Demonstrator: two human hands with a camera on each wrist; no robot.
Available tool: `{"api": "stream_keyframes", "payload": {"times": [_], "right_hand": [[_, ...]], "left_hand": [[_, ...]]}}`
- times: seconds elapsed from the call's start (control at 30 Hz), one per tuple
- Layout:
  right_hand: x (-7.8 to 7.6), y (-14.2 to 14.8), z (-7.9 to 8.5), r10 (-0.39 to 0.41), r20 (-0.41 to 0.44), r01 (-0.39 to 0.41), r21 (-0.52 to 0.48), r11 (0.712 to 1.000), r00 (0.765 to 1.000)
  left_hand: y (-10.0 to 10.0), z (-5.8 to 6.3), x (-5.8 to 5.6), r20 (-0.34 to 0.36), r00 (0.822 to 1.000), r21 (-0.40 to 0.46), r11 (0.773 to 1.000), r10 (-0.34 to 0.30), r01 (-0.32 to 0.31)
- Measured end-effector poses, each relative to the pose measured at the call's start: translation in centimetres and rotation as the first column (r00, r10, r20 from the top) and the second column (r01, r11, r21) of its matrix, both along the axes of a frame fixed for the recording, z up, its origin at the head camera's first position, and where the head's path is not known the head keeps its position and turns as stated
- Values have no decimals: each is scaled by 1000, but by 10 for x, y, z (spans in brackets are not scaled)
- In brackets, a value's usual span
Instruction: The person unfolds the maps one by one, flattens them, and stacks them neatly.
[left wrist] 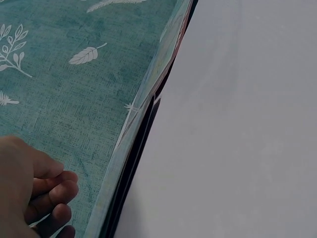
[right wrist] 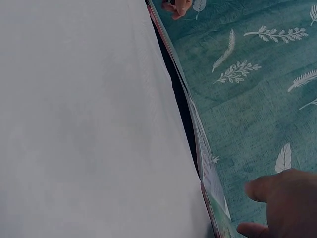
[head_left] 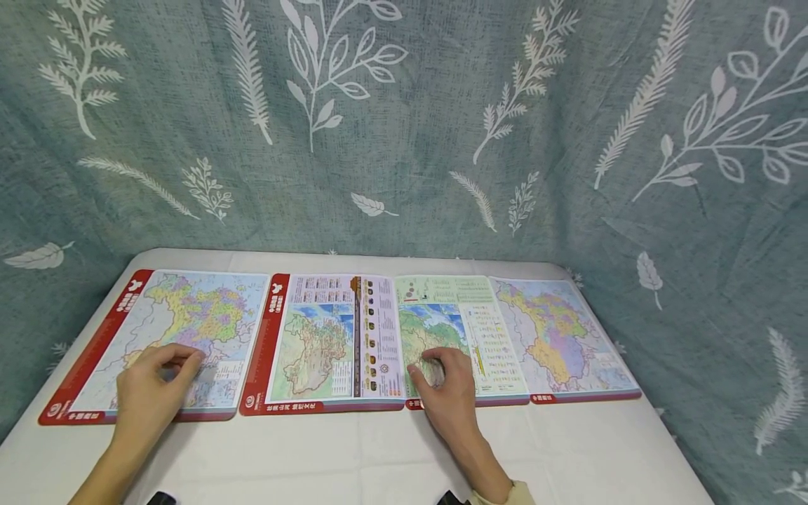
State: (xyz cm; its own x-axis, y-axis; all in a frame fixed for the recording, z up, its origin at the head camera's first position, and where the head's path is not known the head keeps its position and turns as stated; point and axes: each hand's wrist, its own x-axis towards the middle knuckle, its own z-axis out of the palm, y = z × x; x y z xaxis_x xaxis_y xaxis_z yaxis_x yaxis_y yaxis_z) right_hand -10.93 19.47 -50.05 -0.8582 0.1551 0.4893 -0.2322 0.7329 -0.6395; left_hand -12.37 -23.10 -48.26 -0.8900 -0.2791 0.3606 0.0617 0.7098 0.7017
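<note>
Several map boards lie in a row on the white table. Over the far left map board (head_left: 208, 315), which has a red left margin, is my left hand (head_left: 154, 379), its thumb and forefinger tips together and nothing between them. In the left wrist view the fingers of my left hand (left wrist: 34, 193) are loosely curled. My right hand (head_left: 448, 386) is over the green-topped map board (head_left: 499, 344), thumb and fingers apart and bent, holding nothing. Between the hands is a second red-margined map board (head_left: 379, 330). A political map board (head_left: 562, 330) lies at the far right.
White cloth covers the table (head_left: 328, 456). A green curtain (head_left: 404, 231) with white leaf prints hangs behind and along the right side. Two small black objects, one of them a black piece (head_left: 162, 499), show at the bottom edge near the forearms.
</note>
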Motion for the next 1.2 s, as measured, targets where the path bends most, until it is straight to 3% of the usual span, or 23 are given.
{"api": "stream_keyframes", "payload": {"times": [0.5, 0.8, 1.2], "right_hand": [[2, -21, 4, 34, 112, -31, -32, 999, 993], [3, -33, 3, 72, 109, -70, -25, 997, 991], [4, -48, 0, 106, 49, -107, 3, 994, 993]], "left_hand": [[-16, 1, -4, -20, 1000, -49, 999, 21, -22], [-32, -2, -6, 28, 999, -75, 996, 42, -40], [-36, -1, -6, 73, 996, -79, 995, 58, -52]]}}
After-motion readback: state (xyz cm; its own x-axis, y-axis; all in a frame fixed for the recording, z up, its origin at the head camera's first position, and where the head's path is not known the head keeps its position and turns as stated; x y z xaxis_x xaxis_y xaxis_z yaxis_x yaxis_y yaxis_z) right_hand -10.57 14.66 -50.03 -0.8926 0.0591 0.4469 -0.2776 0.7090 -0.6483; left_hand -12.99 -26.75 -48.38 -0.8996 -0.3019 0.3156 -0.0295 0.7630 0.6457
